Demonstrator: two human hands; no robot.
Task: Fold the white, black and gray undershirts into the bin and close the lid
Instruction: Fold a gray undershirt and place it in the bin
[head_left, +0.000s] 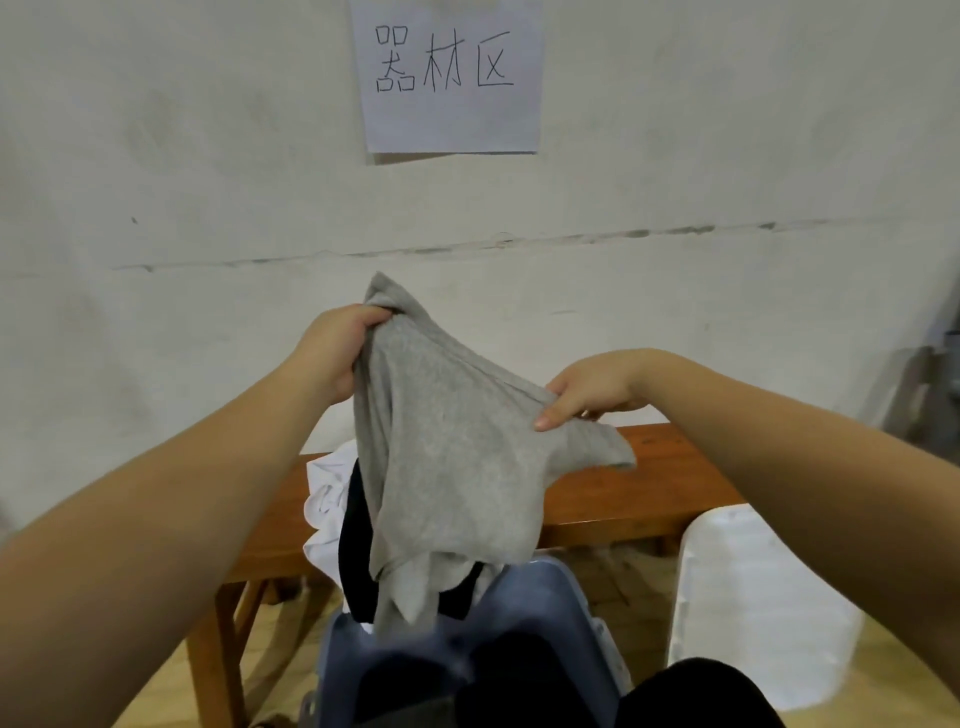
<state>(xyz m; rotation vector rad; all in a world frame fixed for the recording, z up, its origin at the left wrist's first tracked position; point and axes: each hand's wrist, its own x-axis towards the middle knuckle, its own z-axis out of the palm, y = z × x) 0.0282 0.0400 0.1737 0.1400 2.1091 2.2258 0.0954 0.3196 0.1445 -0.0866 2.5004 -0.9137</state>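
I hold the gray undershirt up in the air in front of me. My left hand grips its upper corner, raised higher. My right hand pinches the other edge lower down, to the right. The shirt hangs down over the blue-gray bin, which stands open below. The black undershirt drapes over the bin's far rim, partly behind the gray one. The white undershirt lies crumpled on the wooden bench at the left, partly hidden.
The bench runs along a white wall with a paper sign. A white translucent piece, maybe the bin's lid, stands at the right on the wooden floor. Dark-clothed knees show at the bottom edge.
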